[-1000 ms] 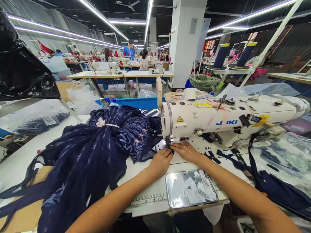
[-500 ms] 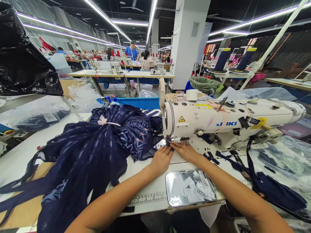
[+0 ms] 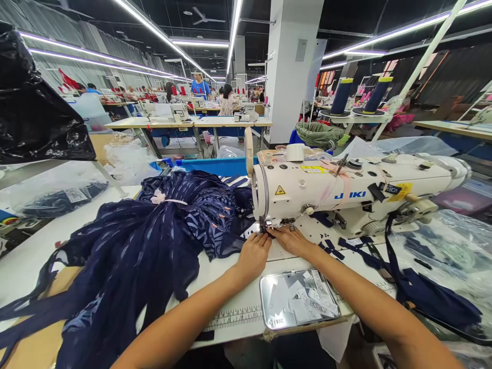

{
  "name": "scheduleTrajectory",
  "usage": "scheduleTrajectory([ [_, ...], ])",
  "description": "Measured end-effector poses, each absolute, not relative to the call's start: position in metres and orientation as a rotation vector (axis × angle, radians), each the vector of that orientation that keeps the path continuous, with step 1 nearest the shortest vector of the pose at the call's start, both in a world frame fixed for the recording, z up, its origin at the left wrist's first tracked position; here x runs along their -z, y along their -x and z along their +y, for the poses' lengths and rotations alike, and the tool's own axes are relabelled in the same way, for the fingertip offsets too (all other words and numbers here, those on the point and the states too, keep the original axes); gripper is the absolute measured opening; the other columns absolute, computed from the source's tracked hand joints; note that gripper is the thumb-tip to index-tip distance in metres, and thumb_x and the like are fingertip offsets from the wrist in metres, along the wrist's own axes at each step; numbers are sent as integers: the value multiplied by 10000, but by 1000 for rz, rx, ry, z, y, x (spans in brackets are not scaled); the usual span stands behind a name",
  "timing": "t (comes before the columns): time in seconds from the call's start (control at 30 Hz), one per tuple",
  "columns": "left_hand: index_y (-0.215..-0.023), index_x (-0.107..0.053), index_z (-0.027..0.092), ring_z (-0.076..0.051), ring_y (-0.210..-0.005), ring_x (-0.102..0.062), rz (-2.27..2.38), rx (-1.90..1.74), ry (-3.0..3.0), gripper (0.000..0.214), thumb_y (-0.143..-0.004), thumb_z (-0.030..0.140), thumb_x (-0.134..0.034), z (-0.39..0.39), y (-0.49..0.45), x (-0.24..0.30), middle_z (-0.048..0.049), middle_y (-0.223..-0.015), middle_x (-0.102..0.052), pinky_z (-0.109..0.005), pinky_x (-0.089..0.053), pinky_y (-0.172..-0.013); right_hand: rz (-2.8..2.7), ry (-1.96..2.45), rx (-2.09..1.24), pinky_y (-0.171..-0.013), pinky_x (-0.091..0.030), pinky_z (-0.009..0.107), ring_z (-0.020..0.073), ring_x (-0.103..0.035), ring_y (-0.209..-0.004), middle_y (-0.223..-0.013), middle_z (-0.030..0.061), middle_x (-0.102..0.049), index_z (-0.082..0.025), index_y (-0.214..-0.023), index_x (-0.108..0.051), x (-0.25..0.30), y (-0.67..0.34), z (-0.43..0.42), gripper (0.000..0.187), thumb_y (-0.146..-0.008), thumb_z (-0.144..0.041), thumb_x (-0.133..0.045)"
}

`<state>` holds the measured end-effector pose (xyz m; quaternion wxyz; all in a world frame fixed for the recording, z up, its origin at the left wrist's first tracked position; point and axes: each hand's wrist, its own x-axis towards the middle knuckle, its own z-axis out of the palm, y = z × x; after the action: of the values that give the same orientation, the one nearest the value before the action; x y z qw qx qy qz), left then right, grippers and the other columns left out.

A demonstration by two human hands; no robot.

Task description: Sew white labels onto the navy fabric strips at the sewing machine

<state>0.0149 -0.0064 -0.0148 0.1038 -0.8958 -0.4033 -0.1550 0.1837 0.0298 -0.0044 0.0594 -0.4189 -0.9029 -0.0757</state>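
Both of my hands meet at the needle end of a white sewing machine (image 3: 319,187). My left hand (image 3: 253,252) lies with its fingers bent and pressed together at the edge of a small piece of navy fabric (image 3: 268,232) by the presser foot. From the other side, my right hand (image 3: 291,240) has its fingertips closed on the same piece. Fingers and machine head hide most of that piece. To the left spreads a gathered navy patterned garment (image 3: 154,236), tied with a pale band; I cannot tell whether it joins the piece at the needle.
A metal tray (image 3: 272,319) of printed white labels sits at the table's front edge, beside a printed ruler strip (image 3: 235,316). Navy scraps (image 3: 331,249) and dark cloth (image 3: 438,297) lie rightward. Two navy thread cones (image 3: 341,97) stand behind. Co-workers sit farther back.
The whole view has shifted slightly, with things appearing a little left and lower. Both hands keep their place at the needle; no clear movement of the fabric shows.
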Motion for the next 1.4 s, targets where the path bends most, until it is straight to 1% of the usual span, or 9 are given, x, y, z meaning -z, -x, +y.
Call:
scheduleTrajectory([
  [0.2,-1065,-572,134,-201,-1046,-545,-1267,509,2806,384,-748,-2,-402,-1,3,7,-92,-1085,-623,-391,-360,-932,-2657,1152,205,-786,-452,355,208,-597,-834,-990,104,-642,-184,-1152,-576,8,-185,31,341,-850,-168,-418],
  [0.37,-1001,-605,159,-175,-978,-567,-1320,585,2939,435,-671,-33,-396,5,19,-4,-60,-1010,-650,-363,-387,-883,-2602,944,227,-745,-465,327,190,-581,-826,-1014,104,-617,-167,-1030,-630,10,-183,24,284,-869,-190,-397],
  [0.53,-997,-620,145,-203,-923,-543,-1350,669,2872,330,-727,80,-442,2,16,-7,-74,-963,-621,-372,-413,-835,-2559,883,159,-652,-482,311,190,-566,-796,-944,105,-603,-160,-1002,-629,10,-181,20,279,-872,-195,-384],
  [0.6,-1009,-620,135,-217,-920,-522,-1346,636,2833,310,-757,106,-441,1,13,-4,-84,-953,-599,-367,-424,-802,-2525,877,58,-679,-487,315,180,-569,-806,-949,93,-605,-173,-988,-633,13,-183,22,275,-866,-179,-387],
  [0.73,-1058,-601,152,-217,-925,-489,-1327,560,2811,358,-759,68,-422,-2,12,3,-87,-987,-556,-358,-425,-782,-2413,791,-128,-761,-481,316,158,-577,-844,-961,68,-617,-193,-970,-645,19,-188,29,268,-857,-166,-404],
  [0.87,-1102,-572,139,-226,-966,-467,-1307,490,2797,413,-732,31,-426,-4,12,2,-101,-1021,-538,-367,-413,-807,-2420,765,-163,-755,-480,311,158,-569,-864,-973,62,-611,-208,-992,-641,20,-191,30,276,-876,-195,-391],
  [0.97,-1103,-566,132,-233,-999,-466,-1278,426,2796,416,-727,20,-427,-5,12,0,-104,-1070,-551,-385,-396,-840,-2482,784,-65,-726,-483,317,169,-555,-852,-988,75,-600,-199,-1023,-628,16,-190,27,299,-889,-198,-360],
  [1.17,-1120,-547,155,-246,-1083,-470,-1237,388,2782,406,-759,24,-417,-6,11,1,-87,-1180,-559,-493,-299,-952,-2550,794,121,-649,-489,301,182,-537,-820,-958,99,-586,-173,-1032,-612,10,-187,21,318,-892,-185,-328],
  [1.4,-1140,-532,176,-240,-1139,-458,-1271,360,2805,428,-742,32,-471,-4,16,2,-79,-1211,-545,-512,-244,-1007,-2538,777,157,-644,-493,302,176,-546,-789,-950,99,-585,-171,-997,-614,11,-186,22,317,-897,-196,-315],
])
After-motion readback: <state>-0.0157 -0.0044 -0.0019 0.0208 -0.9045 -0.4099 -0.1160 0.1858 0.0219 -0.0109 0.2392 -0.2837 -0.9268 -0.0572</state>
